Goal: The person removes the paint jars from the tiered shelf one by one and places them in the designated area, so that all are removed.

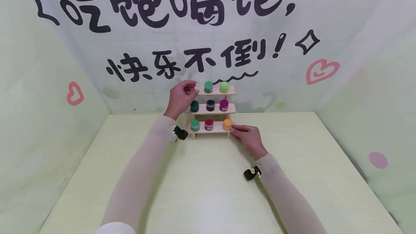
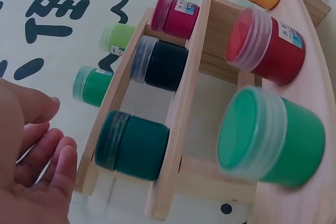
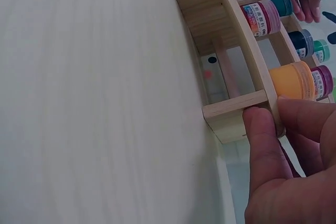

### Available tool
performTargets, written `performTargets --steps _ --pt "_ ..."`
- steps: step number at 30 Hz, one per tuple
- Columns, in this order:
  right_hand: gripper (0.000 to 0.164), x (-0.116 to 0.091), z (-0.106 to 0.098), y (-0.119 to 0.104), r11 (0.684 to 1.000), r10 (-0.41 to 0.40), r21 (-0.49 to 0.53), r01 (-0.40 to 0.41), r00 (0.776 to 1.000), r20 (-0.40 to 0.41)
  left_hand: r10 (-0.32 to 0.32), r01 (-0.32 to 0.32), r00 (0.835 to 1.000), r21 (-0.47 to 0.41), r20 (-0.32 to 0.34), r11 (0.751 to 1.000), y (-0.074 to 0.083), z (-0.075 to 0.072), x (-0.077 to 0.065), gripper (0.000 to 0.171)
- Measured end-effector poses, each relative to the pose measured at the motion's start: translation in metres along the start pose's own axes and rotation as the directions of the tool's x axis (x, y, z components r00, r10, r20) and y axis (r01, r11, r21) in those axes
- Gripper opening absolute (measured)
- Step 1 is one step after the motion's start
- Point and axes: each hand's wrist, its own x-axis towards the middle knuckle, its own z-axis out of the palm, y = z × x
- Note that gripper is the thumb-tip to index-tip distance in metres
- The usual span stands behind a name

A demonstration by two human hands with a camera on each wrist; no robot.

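A three-tier wooden display stand [image 1: 218, 130] holds several small paint jars. On its bottom shelf are a green jar [image 2: 273, 137], a red jar [image 2: 265, 45] and an orange jar [image 3: 292, 81]. The middle shelf carries a teal jar [image 2: 132, 145], a dark jar [image 2: 159, 62] and a magenta jar [image 1: 224, 105]. Up top stand a green jar [image 1: 208, 87] and a light green jar [image 1: 224, 87]. My left hand [image 1: 182, 98] hovers by the top shelf's left end, nothing between thumb and fingers. My right hand [image 1: 250, 138] pinches the bottom shelf's right end, beside the orange jar.
The stand is at the back of a pale table [image 1: 208, 190], close to a white cloth backdrop [image 1: 260, 64] with black lettering. Pale cloth walls rise on both sides. Each wrist wears a small black camera, the right one [image 1: 251, 172] just above the table.
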Motion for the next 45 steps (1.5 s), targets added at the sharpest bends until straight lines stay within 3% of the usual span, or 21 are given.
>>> performTargets --steps 14,24,30,38,45 --pt "0.034 0.000 -0.002 0.000 1.000 0.009 -0.026 -0.009 1.000 -0.005 -0.082 0.072 0.995 0.142 0.064 0.987 0.020 0.023 0.014 0.045" --pt "0.031 0.000 -0.001 0.001 0.997 -0.037 -0.060 0.037 0.999 0.001 -0.042 0.026 0.996 0.208 0.073 0.978 0.014 0.038 0.020 0.048" --pt "0.033 -0.001 -0.003 -0.001 0.984 -0.075 -0.162 0.078 0.997 0.026 -0.039 0.032 0.999 0.166 0.038 0.986 0.011 0.041 0.018 0.043" --pt "0.030 -0.001 -0.008 -0.001 0.957 -0.112 -0.265 0.122 0.992 0.054 -0.021 0.019 0.999 0.085 0.026 0.996 0.013 0.030 0.005 0.041" --pt "0.033 0.000 -0.013 -0.007 0.901 -0.184 -0.381 0.206 0.978 0.095 0.008 -0.008 1.000 0.011 0.028 1.000 0.009 0.013 -0.006 0.042"
